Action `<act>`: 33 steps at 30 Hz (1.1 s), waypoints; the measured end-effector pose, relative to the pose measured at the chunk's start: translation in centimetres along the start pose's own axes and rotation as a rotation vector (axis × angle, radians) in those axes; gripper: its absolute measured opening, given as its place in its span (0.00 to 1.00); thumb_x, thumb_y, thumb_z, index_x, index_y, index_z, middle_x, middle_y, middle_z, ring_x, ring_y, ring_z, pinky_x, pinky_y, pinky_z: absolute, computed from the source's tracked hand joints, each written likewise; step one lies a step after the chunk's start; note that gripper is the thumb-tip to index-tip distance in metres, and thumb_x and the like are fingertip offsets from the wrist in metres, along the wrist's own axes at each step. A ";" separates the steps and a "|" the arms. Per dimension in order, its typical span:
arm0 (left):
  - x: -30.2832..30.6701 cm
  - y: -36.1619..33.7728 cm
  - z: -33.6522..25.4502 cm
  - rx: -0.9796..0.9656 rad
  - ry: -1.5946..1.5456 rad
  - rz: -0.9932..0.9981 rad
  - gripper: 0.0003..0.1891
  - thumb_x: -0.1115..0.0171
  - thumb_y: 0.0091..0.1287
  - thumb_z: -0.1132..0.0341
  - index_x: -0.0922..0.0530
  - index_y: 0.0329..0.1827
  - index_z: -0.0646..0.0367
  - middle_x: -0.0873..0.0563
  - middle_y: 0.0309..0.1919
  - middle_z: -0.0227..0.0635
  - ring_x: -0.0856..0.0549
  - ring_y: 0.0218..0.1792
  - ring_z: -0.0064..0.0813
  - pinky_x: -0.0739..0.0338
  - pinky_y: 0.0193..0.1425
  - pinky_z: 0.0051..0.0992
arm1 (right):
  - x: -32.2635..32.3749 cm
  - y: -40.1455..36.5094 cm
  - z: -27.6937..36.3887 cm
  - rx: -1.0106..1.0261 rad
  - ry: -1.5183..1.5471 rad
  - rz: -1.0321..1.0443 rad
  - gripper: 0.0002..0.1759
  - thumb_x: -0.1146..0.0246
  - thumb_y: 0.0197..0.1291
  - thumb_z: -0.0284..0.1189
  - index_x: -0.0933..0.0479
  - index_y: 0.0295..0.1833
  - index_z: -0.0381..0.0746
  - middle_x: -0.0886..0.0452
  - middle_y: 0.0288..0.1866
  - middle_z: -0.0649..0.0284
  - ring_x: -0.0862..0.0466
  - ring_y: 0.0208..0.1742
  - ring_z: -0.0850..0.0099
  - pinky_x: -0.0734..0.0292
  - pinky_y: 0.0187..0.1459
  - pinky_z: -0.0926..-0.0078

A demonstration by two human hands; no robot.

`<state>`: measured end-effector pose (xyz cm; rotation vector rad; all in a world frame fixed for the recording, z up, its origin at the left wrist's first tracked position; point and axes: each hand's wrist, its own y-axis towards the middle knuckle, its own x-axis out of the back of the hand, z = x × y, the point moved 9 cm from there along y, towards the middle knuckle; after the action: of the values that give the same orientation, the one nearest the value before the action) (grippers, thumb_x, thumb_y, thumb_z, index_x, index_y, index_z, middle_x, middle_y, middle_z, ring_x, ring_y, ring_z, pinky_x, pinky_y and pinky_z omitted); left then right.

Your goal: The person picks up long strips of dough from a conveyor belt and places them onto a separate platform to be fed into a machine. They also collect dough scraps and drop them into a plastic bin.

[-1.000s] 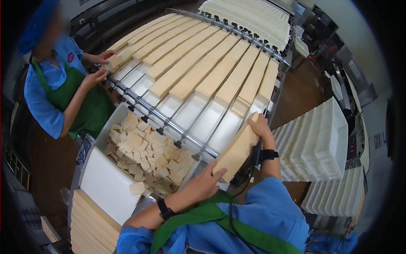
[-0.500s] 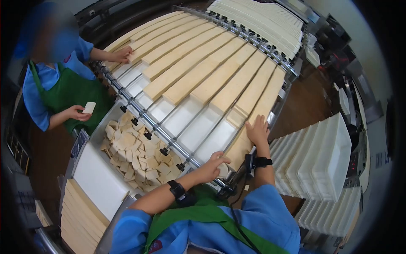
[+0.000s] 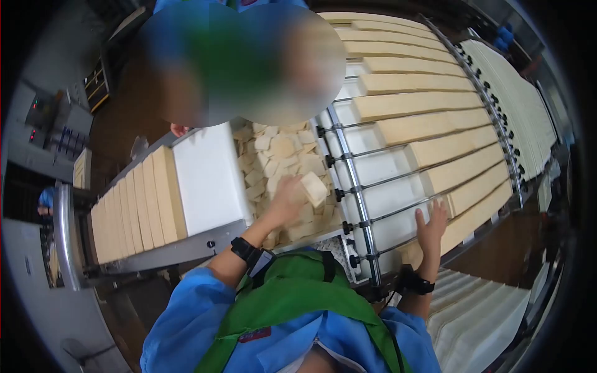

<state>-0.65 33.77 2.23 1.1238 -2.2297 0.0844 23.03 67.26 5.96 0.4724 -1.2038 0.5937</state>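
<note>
My left hand (image 3: 286, 202), smeared by motion, is over a bin (image 3: 249, 202) of loose pale square pieces (image 3: 283, 148). A thick, off-white square piece (image 3: 315, 189) shows right at its fingertips. My right hand (image 3: 431, 227) lies with fingers spread on the near end of the closest long beige row (image 3: 477, 214). More such rows (image 3: 429, 107) lie side by side in white lanes (image 3: 393, 166), split by thin metal rods. A metal bar (image 3: 349, 163) with black knobs crosses the lane ends next to the bin.
A co-worker (image 3: 249, 62), mostly blurred, stands across the bin, with fingers (image 3: 179, 130) at the table edge. To the left are a white board (image 3: 211, 177) and upright beige rows (image 3: 140, 202). Stacked white trays (image 3: 479, 311) stand at lower right; white ribbed rows (image 3: 510, 102) lie at far right.
My view has turned left. My left hand has moved from the near row's end to over the bin, with a pale piece at its fingers. My right hand stays on the near row.
</note>
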 end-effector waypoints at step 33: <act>21.7 -22.0 13.9 0.454 -0.239 -0.702 0.08 0.46 0.69 0.70 0.21 0.46 0.62 0.17 0.40 0.31 0.21 0.40 0.19 0.26 0.47 0.21 | -8.5 -4.8 27.5 0.656 0.156 0.135 0.24 0.32 0.49 0.35 0.24 0.52 0.39 0.30 0.61 0.46 0.31 0.62 0.49 0.35 0.61 0.54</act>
<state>-0.84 0.10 -1.43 2.2051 -1.9220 0.1718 4.39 44.86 5.82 0.8805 -0.8778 1.1293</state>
